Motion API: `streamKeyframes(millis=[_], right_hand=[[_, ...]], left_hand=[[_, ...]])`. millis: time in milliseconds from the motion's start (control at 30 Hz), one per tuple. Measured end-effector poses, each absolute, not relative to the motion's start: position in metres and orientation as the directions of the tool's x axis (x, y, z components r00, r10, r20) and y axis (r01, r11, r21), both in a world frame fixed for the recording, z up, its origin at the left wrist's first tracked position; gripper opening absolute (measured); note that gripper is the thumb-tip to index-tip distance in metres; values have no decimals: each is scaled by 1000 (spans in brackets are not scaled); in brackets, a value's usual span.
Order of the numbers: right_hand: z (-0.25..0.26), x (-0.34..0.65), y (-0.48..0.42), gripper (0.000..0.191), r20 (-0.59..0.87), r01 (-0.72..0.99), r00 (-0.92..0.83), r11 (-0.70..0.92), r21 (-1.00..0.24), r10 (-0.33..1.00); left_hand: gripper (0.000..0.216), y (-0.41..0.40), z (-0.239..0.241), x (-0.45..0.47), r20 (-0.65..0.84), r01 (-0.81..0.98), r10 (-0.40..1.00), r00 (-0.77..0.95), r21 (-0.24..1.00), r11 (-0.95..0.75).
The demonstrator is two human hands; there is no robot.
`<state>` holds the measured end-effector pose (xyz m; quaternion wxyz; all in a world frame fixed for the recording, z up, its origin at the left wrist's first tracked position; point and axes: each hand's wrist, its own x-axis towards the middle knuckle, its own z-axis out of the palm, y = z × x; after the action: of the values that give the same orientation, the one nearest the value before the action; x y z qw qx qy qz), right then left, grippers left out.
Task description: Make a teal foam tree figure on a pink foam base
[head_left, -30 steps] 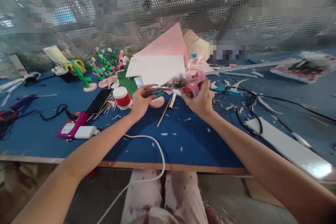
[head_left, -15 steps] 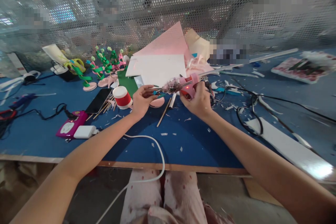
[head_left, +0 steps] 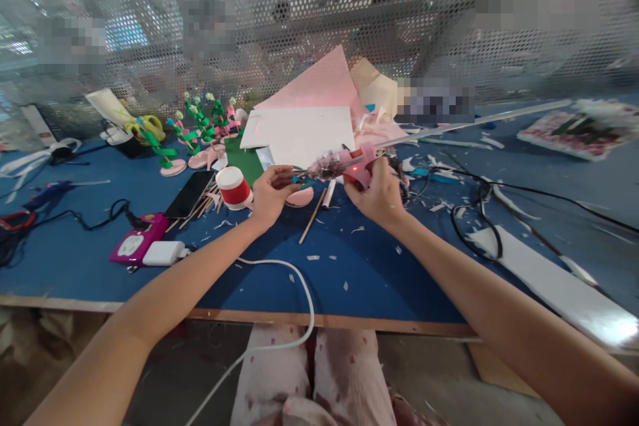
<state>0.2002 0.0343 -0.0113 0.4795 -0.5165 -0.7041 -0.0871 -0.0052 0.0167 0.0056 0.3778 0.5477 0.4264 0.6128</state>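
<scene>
My right hand (head_left: 378, 194) is wrapped round a pink hot glue gun (head_left: 360, 163) with a lit red light and a long clear glue stick (head_left: 474, 121) out of its back. The gun's nozzle, crusted with old glue, points left toward my left hand (head_left: 272, 194). Between the fingertips of that hand is a small teal strip (head_left: 302, 182), close to the nozzle; whether they touch I cannot tell. Below the strip, a round pink disc (head_left: 300, 198) lies on the table.
A red and white roll (head_left: 233, 188), a black phone (head_left: 190, 193) and thin sticks lie left. Green and pink paper plants (head_left: 200, 126) stand behind them. A purple power strip (head_left: 140, 238) holds a white plug. Pink and white sheets (head_left: 304, 126) lie ahead; scraps and cables (head_left: 482, 196) are right.
Both hands stay almost in place, with the glue gun still beside the teal strip. The whole view has shifted very slightly.
</scene>
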Motion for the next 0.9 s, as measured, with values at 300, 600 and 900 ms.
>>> streamKeyframes(millis=[300,600,900], right_hand=[[-11,201,34,26,770,827,-16,441,-348,638],[-10,201,34,25,756,824,-13,435,-362,654],[-9,202,33,25,757,823,-32,447,-350,653]], left_hand=[[32,17,5,-5,346,9,930,-127,938,-348],[32,17,5,-5,352,3,927,-128,935,-355],[32,17,4,-5,378,26,917,-126,926,-377]])
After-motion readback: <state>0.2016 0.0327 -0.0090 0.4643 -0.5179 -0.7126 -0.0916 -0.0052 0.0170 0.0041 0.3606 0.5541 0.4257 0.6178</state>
